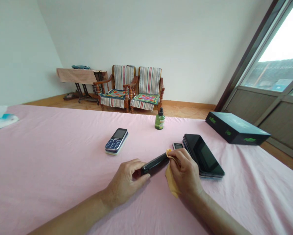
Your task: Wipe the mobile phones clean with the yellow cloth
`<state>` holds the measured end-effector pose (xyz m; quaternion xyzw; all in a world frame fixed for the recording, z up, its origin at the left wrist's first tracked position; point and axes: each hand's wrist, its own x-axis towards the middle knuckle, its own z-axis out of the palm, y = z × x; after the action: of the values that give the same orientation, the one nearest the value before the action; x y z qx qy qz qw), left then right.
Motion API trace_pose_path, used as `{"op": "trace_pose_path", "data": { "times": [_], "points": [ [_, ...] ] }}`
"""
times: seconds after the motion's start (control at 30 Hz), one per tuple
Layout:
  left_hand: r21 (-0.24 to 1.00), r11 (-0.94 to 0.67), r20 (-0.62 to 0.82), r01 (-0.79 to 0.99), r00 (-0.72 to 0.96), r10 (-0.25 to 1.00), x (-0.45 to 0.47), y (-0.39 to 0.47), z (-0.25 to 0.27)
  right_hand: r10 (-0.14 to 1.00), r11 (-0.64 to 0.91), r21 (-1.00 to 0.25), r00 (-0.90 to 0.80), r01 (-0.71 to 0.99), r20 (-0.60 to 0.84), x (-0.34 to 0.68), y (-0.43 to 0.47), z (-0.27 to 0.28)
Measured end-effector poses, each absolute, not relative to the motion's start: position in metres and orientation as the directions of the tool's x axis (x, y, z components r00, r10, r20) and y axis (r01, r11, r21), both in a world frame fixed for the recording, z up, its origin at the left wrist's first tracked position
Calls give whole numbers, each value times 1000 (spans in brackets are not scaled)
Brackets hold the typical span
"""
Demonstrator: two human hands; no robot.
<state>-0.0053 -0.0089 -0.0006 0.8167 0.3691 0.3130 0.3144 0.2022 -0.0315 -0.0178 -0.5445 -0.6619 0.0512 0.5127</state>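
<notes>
My left hand (129,178) grips one end of a black mobile phone (155,164), which is turned so that its narrow edge shows. Bunched in the fingers of my right hand (185,169) is a yellow cloth (171,182), pressed against the phone's far end. Part of the cloth hangs below that hand. Just beyond my right hand lies a small phone (177,146), partly hidden by the fingers. To its right is a stack of tablets (203,155) with a dark glossy screen on top. A blue keypad phone (116,140) rests on another phone at the left.
A green spray bottle (160,119) stands near the far edge of the pink cloth (63,156). At the right sits a black box (236,128) with green lettering. A tissue pack (3,120) is at the far left. Two wooden chairs (146,86) stand against the wall.
</notes>
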Motion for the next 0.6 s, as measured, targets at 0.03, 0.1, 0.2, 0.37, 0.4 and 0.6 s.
{"op": "trace_pose_path", "data": {
  "times": [0.03, 0.1, 0.2, 0.37, 0.4, 0.6],
  "points": [
    [748, -527, 275, 405, 533, 800, -5, -9, -1, 776, 420, -625, 97, 659, 624, 199, -34, -18],
    [756, -517, 264, 402, 535, 802, -5, -9, 0, 785, 472, -628, 30, 619, 619, 189, -40, -17],
    [771, -507, 265, 385, 530, 805, -5, -9, 0, 792, 561, -645, -109, 519, 601, 174, -49, -15],
    [766, -511, 269, 390, 528, 806, -5, -9, 0, 791, 571, -645, -131, 508, 597, 177, -47, -7],
    [759, -512, 266, 402, 527, 807, -5, -9, 0, 781, 537, -637, -40, 553, 623, 183, -43, -6],
    [744, -525, 277, 414, 524, 806, -6, -10, 0, 772, 412, -612, 99, 675, 628, 209, -26, -6]
  ]
}}
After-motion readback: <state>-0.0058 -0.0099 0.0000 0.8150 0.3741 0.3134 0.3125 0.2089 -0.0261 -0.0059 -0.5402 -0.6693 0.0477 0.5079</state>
